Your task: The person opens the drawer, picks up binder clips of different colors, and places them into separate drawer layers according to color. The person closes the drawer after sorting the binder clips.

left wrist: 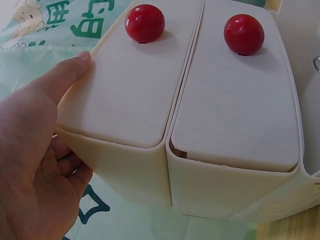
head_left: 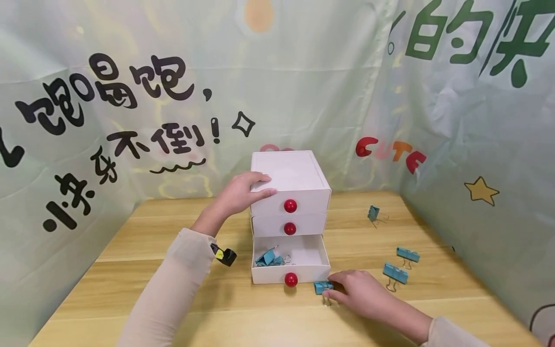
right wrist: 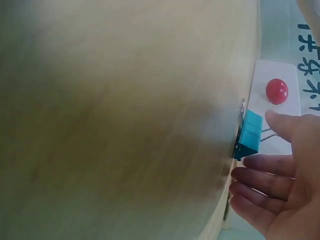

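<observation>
A white three-drawer cabinet (head_left: 289,169) with red ball knobs stands on the table. Its bottom drawer (head_left: 303,250) is pulled out, with teal binder clips (head_left: 270,258) inside. My left hand (head_left: 243,193) holds the cabinet's upper left corner; in the left wrist view, the thumb (left wrist: 75,67) lies along the edge and the other fingers bend behind it. Beside the drawer's front right corner lies one teal binder clip (right wrist: 250,131). Thumb and fingers of my right hand (head_left: 364,294) are spread around that clip, with a gap between them in the right wrist view.
To the right on the wooden table (head_left: 208,303) lie more teal binder clips: one (head_left: 373,213) toward the back, one (head_left: 407,254) near the right edge and one (head_left: 395,273) just in front of it. Printed cloth (head_left: 303,96) hangs behind and along the sides.
</observation>
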`<action>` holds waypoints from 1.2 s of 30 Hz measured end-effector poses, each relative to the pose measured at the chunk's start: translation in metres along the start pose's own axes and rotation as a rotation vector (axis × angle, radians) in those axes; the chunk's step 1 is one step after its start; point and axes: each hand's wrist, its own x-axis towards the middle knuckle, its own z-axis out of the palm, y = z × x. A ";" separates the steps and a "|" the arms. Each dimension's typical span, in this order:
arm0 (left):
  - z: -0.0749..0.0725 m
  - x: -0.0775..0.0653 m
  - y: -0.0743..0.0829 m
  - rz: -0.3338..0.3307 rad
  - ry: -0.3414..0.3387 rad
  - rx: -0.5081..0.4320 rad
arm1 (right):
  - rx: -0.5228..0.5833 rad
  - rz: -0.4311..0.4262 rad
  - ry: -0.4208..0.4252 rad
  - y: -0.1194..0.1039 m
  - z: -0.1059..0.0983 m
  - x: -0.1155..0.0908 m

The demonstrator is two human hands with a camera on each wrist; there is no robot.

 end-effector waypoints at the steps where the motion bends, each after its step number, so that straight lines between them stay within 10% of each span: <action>1: 0.000 0.000 0.000 -0.002 -0.001 -0.001 | -0.017 -0.021 0.011 0.000 0.000 0.000; 14: 0.001 0.000 -0.001 -0.004 0.001 0.002 | -0.120 -0.280 0.126 0.017 -0.001 -0.003; 28: -0.002 0.000 0.000 -0.002 0.002 -0.003 | -0.144 0.056 0.010 0.006 -0.007 -0.007; 36: 0.000 -0.001 0.000 -0.010 -0.003 0.000 | -0.294 0.074 0.033 -0.002 0.001 -0.001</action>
